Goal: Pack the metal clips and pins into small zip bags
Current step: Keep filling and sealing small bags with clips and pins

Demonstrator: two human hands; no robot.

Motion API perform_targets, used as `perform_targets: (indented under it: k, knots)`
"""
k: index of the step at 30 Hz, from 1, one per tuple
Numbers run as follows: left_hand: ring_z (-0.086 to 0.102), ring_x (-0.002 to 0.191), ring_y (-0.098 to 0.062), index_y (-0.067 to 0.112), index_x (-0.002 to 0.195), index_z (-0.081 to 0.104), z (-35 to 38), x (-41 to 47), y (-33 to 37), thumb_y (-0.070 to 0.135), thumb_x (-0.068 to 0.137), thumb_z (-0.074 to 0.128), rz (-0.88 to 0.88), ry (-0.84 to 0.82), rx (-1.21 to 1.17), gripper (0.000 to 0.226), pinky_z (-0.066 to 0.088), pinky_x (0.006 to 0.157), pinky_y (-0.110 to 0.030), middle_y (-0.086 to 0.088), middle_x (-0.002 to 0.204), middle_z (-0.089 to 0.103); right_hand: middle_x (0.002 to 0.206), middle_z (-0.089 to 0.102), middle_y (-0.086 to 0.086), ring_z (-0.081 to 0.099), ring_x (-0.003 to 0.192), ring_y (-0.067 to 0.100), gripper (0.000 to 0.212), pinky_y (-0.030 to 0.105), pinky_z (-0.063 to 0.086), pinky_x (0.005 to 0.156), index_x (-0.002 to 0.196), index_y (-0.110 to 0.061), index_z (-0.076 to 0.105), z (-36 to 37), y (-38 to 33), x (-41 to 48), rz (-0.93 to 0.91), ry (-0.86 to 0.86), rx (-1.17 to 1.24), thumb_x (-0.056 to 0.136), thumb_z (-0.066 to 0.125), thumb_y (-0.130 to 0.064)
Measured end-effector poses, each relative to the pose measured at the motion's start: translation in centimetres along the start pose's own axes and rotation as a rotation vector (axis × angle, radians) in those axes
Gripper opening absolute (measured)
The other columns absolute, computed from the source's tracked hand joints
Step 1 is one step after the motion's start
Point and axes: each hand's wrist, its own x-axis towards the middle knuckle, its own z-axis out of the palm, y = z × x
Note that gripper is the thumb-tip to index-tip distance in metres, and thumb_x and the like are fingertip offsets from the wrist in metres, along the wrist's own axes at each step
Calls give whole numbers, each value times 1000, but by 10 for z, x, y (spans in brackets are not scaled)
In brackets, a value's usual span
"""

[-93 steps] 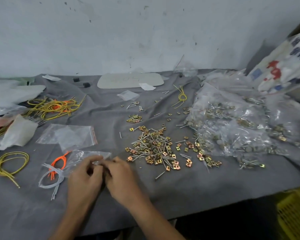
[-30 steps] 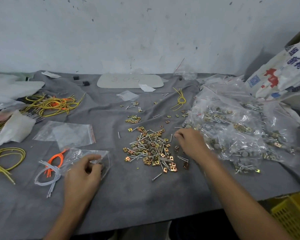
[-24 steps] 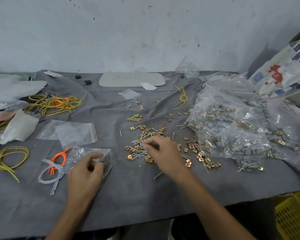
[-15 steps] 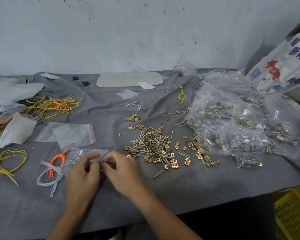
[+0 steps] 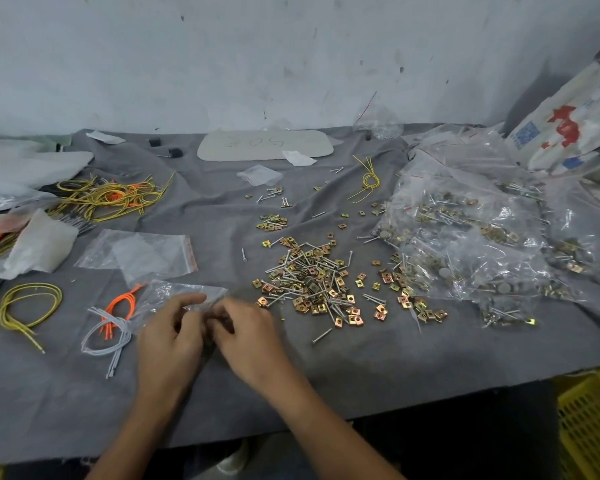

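A small clear zip bag (image 5: 174, 294) lies on the grey cloth in front of me. My left hand (image 5: 168, 337) grips its near edge with curled fingers. My right hand (image 5: 248, 336) is pressed up against the left at the bag's mouth, fingers curled; what they pinch is hidden. To the right lies a loose pile of brass-coloured square clips and silver pins (image 5: 312, 282). More clips (image 5: 406, 299) are scattered beside it.
Filled clear bags of clips and pins (image 5: 471, 244) heap at the right. Empty zip bags (image 5: 142, 252) lie left of centre. Orange and grey cord loops (image 5: 113, 323), yellow cords (image 5: 28, 303) and a yellow-orange tangle (image 5: 108, 199) sit at left. A yellow crate (image 5: 593, 427) stands below the table edge.
My right hand reached out to the clip pile, then came back to the bag's mouth beside my left hand. The left hand kept holding the bag.
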Motion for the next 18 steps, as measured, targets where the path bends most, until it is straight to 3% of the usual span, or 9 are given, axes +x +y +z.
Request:
perform_targets:
  k: [4, 9, 12, 15, 18]
  knots:
    - [60, 68, -27, 27, 112, 69, -3, -2, -2, 27, 81, 45, -54, -10, -51, 39, 57, 67, -59, -5, 71, 66, 102, 71, 3, 62, 99, 24, 16, 44, 50, 87, 100, -19, 70, -1, -3, -1, -37, 2, -34, 92, 57, -21]
    - [64, 67, -17, 36, 106, 67, -8, -11, 20, 35, 77, 46, -59, -8, 83, 35, 57, 69, -46, 4, 70, 69, 104, 67, 9, 58, 100, 29, 20, 44, 48, 89, 105, -15, 70, -3, -7, -2, -48, -10, -81, 95, 53, -19]
    - [64, 76, -11, 35, 99, 65, -16, -29, 25, 34, 75, 59, 6, -51, 236, 25, 52, 73, -42, 11, 82, 71, 106, 70, 8, 60, 100, 26, 21, 37, 48, 91, 107, -14, 72, -6, -9, -2, -42, 55, -26, 95, 55, -15]
    - [61, 86, -30, 20, 102, 69, -17, -46, 21, 20, 70, 75, 128, -102, 461, 33, 47, 83, -47, -3, 92, 69, 99, 73, 5, 64, 93, 20, 18, 35, 50, 88, 98, -11, 73, -11, -11, -3, -31, 111, 53, 93, 56, -11]
    - [64, 93, -41, 10, 101, 71, -11, -42, 16, 11, 71, 89, 136, -86, 585, 36, 47, 84, -54, -14, 94, 69, 100, 74, 1, 65, 94, 12, 19, 29, 51, 89, 100, -13, 75, -14, -12, -4, -13, 138, 122, 92, 57, -12]
